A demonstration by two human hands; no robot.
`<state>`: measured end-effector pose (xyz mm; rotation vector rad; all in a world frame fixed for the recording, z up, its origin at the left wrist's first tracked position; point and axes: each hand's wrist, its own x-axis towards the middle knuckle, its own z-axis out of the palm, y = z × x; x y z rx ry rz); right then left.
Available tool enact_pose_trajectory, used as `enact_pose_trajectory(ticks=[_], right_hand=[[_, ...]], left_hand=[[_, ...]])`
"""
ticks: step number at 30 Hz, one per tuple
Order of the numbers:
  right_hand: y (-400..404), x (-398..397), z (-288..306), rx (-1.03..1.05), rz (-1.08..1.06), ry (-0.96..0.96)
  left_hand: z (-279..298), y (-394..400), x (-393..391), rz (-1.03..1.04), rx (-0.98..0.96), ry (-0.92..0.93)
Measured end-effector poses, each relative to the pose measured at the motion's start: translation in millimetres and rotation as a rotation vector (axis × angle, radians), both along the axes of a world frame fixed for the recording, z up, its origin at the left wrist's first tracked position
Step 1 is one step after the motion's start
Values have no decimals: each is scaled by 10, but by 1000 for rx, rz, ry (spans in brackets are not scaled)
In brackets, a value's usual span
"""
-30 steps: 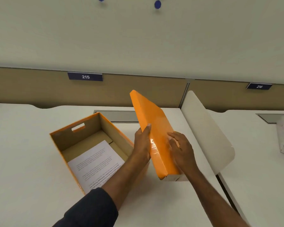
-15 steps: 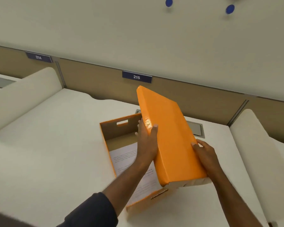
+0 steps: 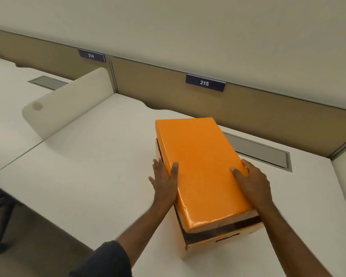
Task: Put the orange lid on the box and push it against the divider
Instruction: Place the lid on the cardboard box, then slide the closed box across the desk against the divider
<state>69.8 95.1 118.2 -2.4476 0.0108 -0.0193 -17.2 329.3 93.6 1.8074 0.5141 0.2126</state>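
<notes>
The glossy orange lid (image 3: 202,164) lies over the cardboard box (image 3: 218,239) on the white desk. It covers the top, but its near end sits raised, with a dark gap above the box's front wall. My left hand (image 3: 165,181) grips the lid's left edge, thumb on top. My right hand (image 3: 252,182) holds the right edge the same way. A cream divider (image 3: 68,102) stands far to the left of the box, well apart from it.
The white desk (image 3: 92,166) stretches left of the box toward the divider. A tan back panel (image 3: 268,114) with signs 214 and 215 runs behind. A grey cable flap (image 3: 258,150) lies behind the box. A chair base shows at the lower left edge.
The lid went from tilted upright beside the box to lying flat over it. Both hands shifted to its side edges. The view swung left, bringing the left divider into sight.
</notes>
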Motion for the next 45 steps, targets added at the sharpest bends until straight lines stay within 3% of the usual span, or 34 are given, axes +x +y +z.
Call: enact_pose_trajectory(ticks=[3,11,14,19,25,30,45], right_hand=[[117,-211,-281,-70,29,93],[120,-96,-213,-114,155,41],[-4,-256,-188,-180,327,-54],[-357,-550,-212,-380,743,-241],[-614,-709,-357,-464,765,-284],[-715,-749,-481,-438,743,-273],[-747,-841,-758,-307,654,-378]], left_hand=[[-296,95,-245,2,-46,108],[-382,187,-253,-50,-106,108],[-357,167,-352,-78,99,43],[-183,9,-558,-313,682,-197],[-159,-180,-813,-526,1029,-168],[-307,-190,-965,-639,1048,-80],[-405,-263,-1012,-628,1049,-115]])
